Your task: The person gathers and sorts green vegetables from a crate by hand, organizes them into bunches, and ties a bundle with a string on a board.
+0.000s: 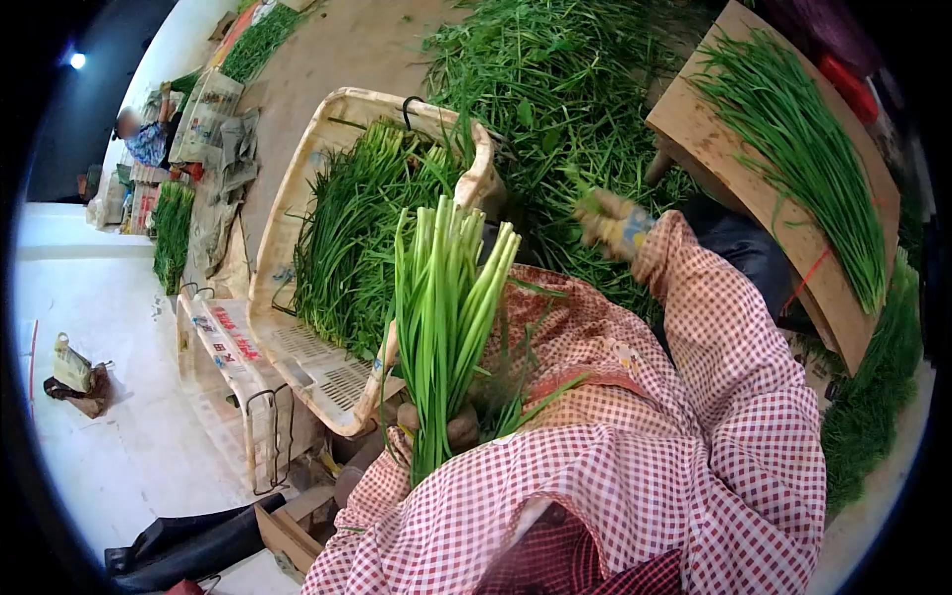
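The person wore a loose garment (605, 466) of white cloth with small red checks. The right sleeve (739, 367) was wide and full of folds, and it became narrow at the cuff (653, 246). The left sleeve (372, 496) carried the same checks. Over the lap, the cloth (575, 317) looked browner, as if stained. At the neck opening appeared a darker garment (630, 573), checked in black and red. A bluish patch (636, 230) near the right hand (607, 220) was blurred.

Greens (367, 238) are stacked in a basket (322, 372) at eleven o'clock from the held bunch (436, 332); loose leaves (555, 89) are spread at one; stalks (808, 149) are laid on a board (714, 149) at two.
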The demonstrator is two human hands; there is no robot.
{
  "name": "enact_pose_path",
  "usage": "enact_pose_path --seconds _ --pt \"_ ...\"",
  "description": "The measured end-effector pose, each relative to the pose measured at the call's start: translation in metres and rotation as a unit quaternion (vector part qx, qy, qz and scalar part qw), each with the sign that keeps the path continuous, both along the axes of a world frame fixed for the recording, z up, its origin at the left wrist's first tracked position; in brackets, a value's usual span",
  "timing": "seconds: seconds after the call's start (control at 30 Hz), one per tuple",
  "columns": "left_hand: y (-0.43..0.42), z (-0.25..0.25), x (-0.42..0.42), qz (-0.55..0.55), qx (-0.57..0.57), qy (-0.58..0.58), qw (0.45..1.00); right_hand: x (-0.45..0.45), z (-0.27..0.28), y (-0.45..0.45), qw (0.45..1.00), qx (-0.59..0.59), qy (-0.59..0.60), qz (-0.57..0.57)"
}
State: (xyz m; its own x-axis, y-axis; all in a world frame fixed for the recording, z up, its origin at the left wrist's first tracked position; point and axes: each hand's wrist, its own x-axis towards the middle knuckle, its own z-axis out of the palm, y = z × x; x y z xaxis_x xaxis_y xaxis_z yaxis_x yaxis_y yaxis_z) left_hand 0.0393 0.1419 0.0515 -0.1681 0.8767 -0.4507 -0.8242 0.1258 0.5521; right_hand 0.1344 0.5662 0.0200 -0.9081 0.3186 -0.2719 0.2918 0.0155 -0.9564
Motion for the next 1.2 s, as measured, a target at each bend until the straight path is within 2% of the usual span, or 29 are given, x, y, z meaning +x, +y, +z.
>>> enact_pose_path --seconds 0.07,0.1,0.13,0.2,0.4,0.47,0.5,0.53,0.57,0.6,0.7,0.73,0.77,0.83,0.87,0.9,0.93,0.97,1.0,1.03,1.1,1.13,1.2 --pt "0.005 -0.001 0.000 0.001 -0.001 0.003 1.000 0.005 0.045 -0.028 0.996 0.007 -0.001 0.093" --pt "0.007 -0.001 0.002 -0.001 -0.002 0.003 1.000 0.001 0.068 -0.041 0.988 0.056 -0.100 0.103" --pt "0.009 -0.001 0.002 -0.002 -0.003 0.004 1.000 -0.002 0.086 -0.054 0.971 0.143 -0.134 0.136" --pt "0.013 -0.002 0.006 -0.005 -0.006 0.005 1.000 -0.006 0.083 -0.074 0.973 0.147 -0.117 0.135" --pt "0.018 -0.003 0.011 0.002 -0.006 0.011 1.000 -0.024 0.007 -0.079 0.986 0.079 -0.017 0.145" --pt "0.018 -0.003 0.009 0.005 -0.002 0.015 1.000 -0.033 -0.054 -0.056 0.976 0.122 0.076 0.161" --pt "0.017 -0.004 0.009 0.009 -0.001 0.015 1.000 -0.042 -0.110 -0.034 0.946 0.204 0.177 0.182" --pt "0.017 -0.006 0.008 0.014 0.001 0.019 1.000 -0.028 0.031 -0.045 0.976 0.215 -0.038 -0.008" --pt "0.016 -0.006 0.005 0.018 0.001 0.023 1.000 -0.034 0.067 -0.017 0.941 0.245 -0.232 0.011" --pt "0.015 -0.007 0.003 0.026 0.001 0.027 0.999 -0.028 0.064 0.002 0.910 0.302 -0.286 0.001" --pt "0.004 -0.003 -0.017 0.074 -0.019 0.067 0.995 0.003 0.052 0.016 0.840 0.408 -0.358 0.017" --pt "0.001 0.002 -0.023 0.084 -0.032 0.087 0.992 0.010 0.050 0.005 0.838 0.415 -0.353 0.017" --pt "0.001 0.013 -0.030 0.083 -0.045 0.112 0.989 0.014 0.040 0.001 0.883 0.398 -0.249 0.010" --pt "0.012 0.045 -0.039 0.035 -0.063 0.153 0.986 0.018 0.016 -0.007 0.938 0.345 -0.032 0.001" --pt "0.029 0.078 -0.038 -0.018 -0.060 0.171 0.983 0.018 0.008 -0.030 0.993 -0.007 0.069 -0.092" --pt "0.046 0.108 -0.038 -0.075 -0.059 0.187 0.978 0.012 0.013 -0.048 0.966 -0.187 0.119 -0.131" --pt "0.075 0.131 -0.028 -0.078 0.009 0.250 0.965 0.005 0.018 -0.066 0.903 -0.357 0.163 -0.175" --pt "0.094 0.139 -0.022 -0.085 0.013 0.250 0.964 -0.001 0.032 -0.077 0.799 -0.536 0.254 -0.100" --pt "0.108 0.142 -0.017 -0.120 0.017 0.483 0.867 -0.001 0.040 -0.083 0.650 -0.684 0.331 -0.019" --pt "0.119 0.144 -0.008 -0.148 0.021 0.683 0.715 0.001 0.040 -0.085 0.650 -0.683 0.333 -0.030" --pt "0.121 0.117 0.006 -0.237 -0.109 0.622 0.739 0.007 0.039 -0.081 0.605 -0.728 0.311 -0.082" --pt "0.121 0.113 0.012 -0.242 -0.115 0.639 0.721 0.010 0.023 -0.073 0.611 -0.715 0.339 -0.034" --pt "0.123 0.113 0.017 -0.252 -0.099 0.680 0.682 0.019 0.032 -0.062 0.612 -0.712 0.342 -0.036"
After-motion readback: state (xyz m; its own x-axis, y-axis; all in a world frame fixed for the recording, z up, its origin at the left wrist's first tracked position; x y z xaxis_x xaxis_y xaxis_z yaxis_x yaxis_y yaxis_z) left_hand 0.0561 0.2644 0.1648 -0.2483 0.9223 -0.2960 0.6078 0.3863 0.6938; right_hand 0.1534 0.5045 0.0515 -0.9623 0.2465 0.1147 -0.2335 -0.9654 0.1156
